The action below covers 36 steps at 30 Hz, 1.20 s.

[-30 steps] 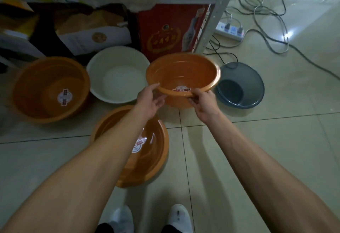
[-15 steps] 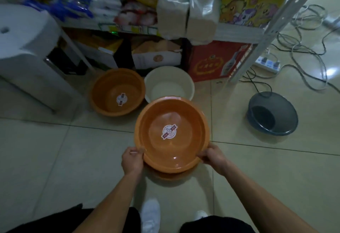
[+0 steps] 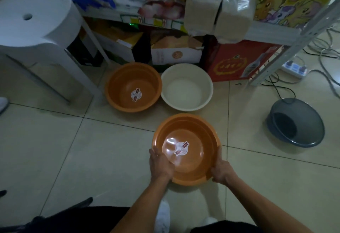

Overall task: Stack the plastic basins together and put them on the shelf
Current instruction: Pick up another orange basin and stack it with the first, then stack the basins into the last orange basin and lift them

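Note:
An orange basin (image 3: 191, 137) nested in another orange basin sits low over the floor tiles in front of me. My left hand (image 3: 160, 162) lies over its left rim with the palm partly inside. My right hand (image 3: 221, 170) grips the right rim from outside. Farther back stand a second loose orange basin (image 3: 133, 87) with a round sticker and a white basin (image 3: 186, 87), side by side. A dark grey basin (image 3: 296, 122) lies tilted at the right. The shelf (image 3: 266, 32) with packed goods runs along the back.
A white plastic stool (image 3: 35, 21) stands at the left. Boxes, one red (image 3: 237, 61), fill the space under the shelf. A power strip (image 3: 294, 68) and loose cables lie at the far right. My white shoes (image 3: 163, 216) are below the basin.
The orange basin I carried has come down into the other orange basin on the floor. My view has pulled back and up. My left hand shifted over the rim.

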{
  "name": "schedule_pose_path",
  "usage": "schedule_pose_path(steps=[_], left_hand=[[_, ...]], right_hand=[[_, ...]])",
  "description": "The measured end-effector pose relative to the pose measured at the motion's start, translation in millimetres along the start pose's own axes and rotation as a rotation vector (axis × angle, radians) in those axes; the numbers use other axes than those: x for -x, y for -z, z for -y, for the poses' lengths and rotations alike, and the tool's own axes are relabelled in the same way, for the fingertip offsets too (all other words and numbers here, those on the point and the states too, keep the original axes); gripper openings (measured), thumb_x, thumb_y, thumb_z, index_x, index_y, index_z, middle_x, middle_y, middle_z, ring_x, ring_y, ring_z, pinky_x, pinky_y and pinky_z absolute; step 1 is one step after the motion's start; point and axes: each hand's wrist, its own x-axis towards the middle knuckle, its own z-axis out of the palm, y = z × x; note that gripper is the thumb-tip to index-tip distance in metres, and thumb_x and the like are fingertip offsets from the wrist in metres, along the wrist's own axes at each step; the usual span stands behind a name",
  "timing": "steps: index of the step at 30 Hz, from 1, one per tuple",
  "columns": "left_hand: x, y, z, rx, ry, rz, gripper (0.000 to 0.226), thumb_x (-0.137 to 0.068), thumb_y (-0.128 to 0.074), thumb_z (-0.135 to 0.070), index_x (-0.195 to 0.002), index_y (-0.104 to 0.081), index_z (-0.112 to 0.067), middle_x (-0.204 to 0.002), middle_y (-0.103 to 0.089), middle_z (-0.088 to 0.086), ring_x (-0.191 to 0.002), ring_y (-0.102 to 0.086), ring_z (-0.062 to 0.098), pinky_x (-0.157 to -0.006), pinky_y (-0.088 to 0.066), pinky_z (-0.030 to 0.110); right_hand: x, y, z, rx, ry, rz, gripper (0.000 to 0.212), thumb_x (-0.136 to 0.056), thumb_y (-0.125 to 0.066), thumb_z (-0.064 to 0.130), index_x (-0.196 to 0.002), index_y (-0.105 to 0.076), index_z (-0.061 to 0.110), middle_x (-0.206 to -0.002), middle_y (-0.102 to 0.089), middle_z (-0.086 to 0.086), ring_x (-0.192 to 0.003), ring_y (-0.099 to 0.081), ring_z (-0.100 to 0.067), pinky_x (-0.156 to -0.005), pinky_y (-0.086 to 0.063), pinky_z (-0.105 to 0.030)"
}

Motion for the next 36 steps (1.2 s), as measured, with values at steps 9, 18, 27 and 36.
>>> schedule_pose_path(steps=[9,18,27,36], left_hand=[[-49.1,70.6,-10.9,0.251,0.242,-0.135,0.074,-0.086,-0.058,-0.046,-0.147,-0.045,-0.005,-0.146,-0.056,0.018,-0.129,-0.058,0.038,-0.107,-0.049,0.047],[-154.1,154.3,-32.2,1.001,0.258,-0.200,0.038,-0.094,-0.067,-0.023,-0.129,-0.054,-0.013,-0.113,-0.056,0.011,-0.093,-0.051,0.026,-0.075,-0.048,0.036],[-192.3,148.6,-31.6,1.179,0.244,-0.107,0.044,-0.094,-0.068,-0.011,-0.137,-0.056,-0.006,-0.135,-0.066,0.015,-0.125,-0.065,0.030,-0.104,-0.053,0.044],[-99.6,218.4,-75.4,1.191,0.137,-0.305,0.024,-0.088,-0.057,-0.005,-0.111,-0.062,-0.003,-0.111,-0.072,0.020,-0.090,-0.071,0.034,-0.088,-0.060,0.045]], right_hand=[[-24.5,13.5,76.0,0.503,-0.177,-0.074,0.074,-0.096,-0.059,0.034,-0.157,-0.024,0.010,-0.125,-0.069,-0.010,-0.106,-0.073,-0.025,-0.093,-0.059,-0.038],[-88.6,-3.0,229.4,0.011,0.239,0.085,0.070,-0.091,-0.058,0.021,-0.151,-0.030,-0.001,-0.132,-0.060,-0.026,-0.122,-0.062,-0.041,-0.082,-0.051,-0.034],[-100.5,-46.9,227.9,-0.294,0.228,0.134,0.068,-0.088,-0.058,0.023,-0.149,-0.033,0.009,-0.118,-0.072,-0.023,-0.102,-0.071,-0.036,-0.090,-0.058,-0.043],[-30.7,34.5,202.2,-0.264,0.282,0.046,0.028,-0.097,-0.048,0.017,-0.077,-0.066,0.009,-0.084,-0.073,-0.019,-0.083,-0.072,-0.036,-0.083,-0.059,-0.052]])
